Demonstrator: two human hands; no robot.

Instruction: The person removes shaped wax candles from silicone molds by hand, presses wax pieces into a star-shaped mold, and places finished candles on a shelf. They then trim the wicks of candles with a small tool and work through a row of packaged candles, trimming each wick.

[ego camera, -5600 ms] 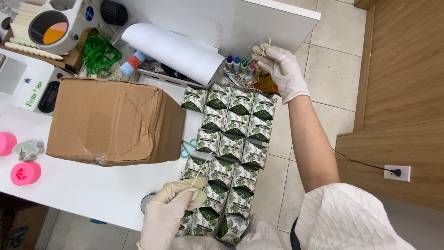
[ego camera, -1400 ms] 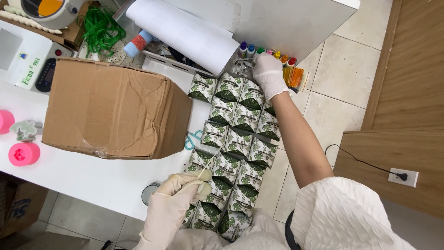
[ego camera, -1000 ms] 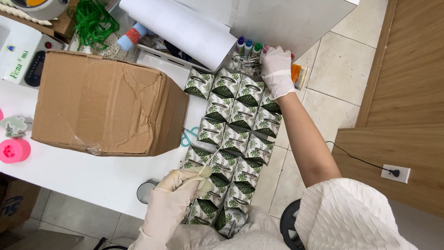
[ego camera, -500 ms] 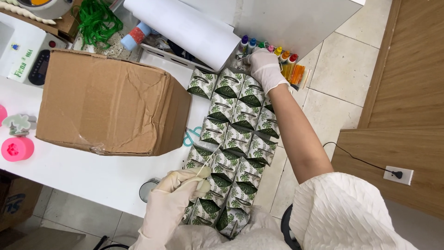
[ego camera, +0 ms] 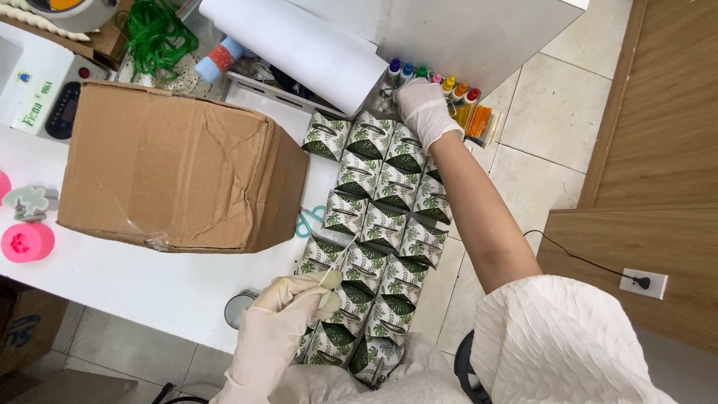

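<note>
Small white boxes with green leaf prints (ego camera: 381, 217) lie in tight rows along the white table's right side. My left hand (ego camera: 288, 318), in a pale glove, is closed around a small cream-coloured piece (ego camera: 327, 278) at the near end of the rows. My right hand (ego camera: 425, 111), also gloved, reaches to the far end. Its fingers curl down beside a row of little bottles with coloured caps (ego camera: 434, 77). What its fingers hold, if anything, is hidden.
A large brown cardboard box (ego camera: 179, 176) stands left of the rows, with teal scissors (ego camera: 307, 223) between them. A white paper roll (ego camera: 299, 49) lies at the back. Green string (ego camera: 153, 34), a white device (ego camera: 52, 93) and pink moulds (ego camera: 26, 241) sit at the left.
My right hand dipped from above the bottles to the far boxes and stays there with small shifts. My left hand keeps its grip in the same spot. The view wobbles slightly.
</note>
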